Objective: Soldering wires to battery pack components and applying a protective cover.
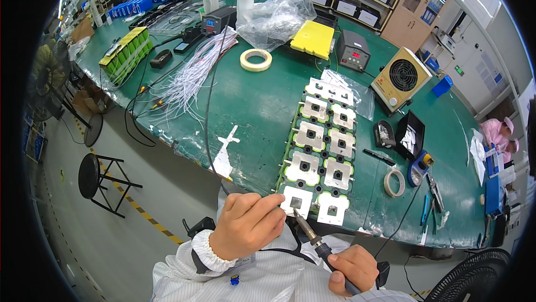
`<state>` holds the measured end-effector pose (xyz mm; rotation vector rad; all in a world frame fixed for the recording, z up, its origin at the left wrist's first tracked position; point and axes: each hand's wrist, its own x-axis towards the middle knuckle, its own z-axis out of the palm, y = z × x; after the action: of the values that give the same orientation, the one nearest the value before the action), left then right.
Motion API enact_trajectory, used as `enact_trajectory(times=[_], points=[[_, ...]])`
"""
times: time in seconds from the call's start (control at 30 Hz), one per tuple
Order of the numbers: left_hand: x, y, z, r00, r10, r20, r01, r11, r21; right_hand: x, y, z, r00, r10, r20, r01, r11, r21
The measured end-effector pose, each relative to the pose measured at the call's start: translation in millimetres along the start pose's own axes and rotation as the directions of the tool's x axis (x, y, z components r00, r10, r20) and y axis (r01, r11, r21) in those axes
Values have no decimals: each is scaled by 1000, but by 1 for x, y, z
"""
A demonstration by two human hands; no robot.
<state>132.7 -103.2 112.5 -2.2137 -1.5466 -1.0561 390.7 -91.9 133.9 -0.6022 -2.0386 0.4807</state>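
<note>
A long battery pack (pixel 321 159) lies on the green bench in front of me, with white plates with square cut-outs in two columns along its top. My right hand (pixel 354 269) grips a soldering iron (pixel 314 239) by its dark handle. The iron's tip meets the near edge of the closest left plate (pixel 296 200), or comes very close to it. My left hand (pixel 248 222) is closed at that plate's left edge, its fingertips pinched together. What they hold, if anything, is too small to make out.
White wires (pixel 192 73) and a tape roll (pixel 256 60) lie beyond the pack. A soldering station (pixel 354 50) and a beige fan unit (pixel 401 78) stand at the back right. Pliers (pixel 435 192), another tape roll (pixel 394 183) and a black parts box (pixel 410 134) sit rightward. A stool (pixel 89 174) stands left.
</note>
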Motion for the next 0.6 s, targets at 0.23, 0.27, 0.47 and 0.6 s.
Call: enact_trajectory(times=[0.23,0.27,0.47,0.6], points=[[0,0,0,1000,-4,9,4,1000,-1,-1,0,2,1000,0,-24,0,1000,9],[0,0,0,1000,-5,9,5,1000,0,1,0,2,1000,-7,-27,7,1000,17],[2,1,1,1000,-6,3,6,1000,-14,8,-4,0,1000,-29,-8,29,997,69],[1,-4,-6,998,-52,-35,52,998,-28,9,-4,0,1000,-29,-6,29,997,66]])
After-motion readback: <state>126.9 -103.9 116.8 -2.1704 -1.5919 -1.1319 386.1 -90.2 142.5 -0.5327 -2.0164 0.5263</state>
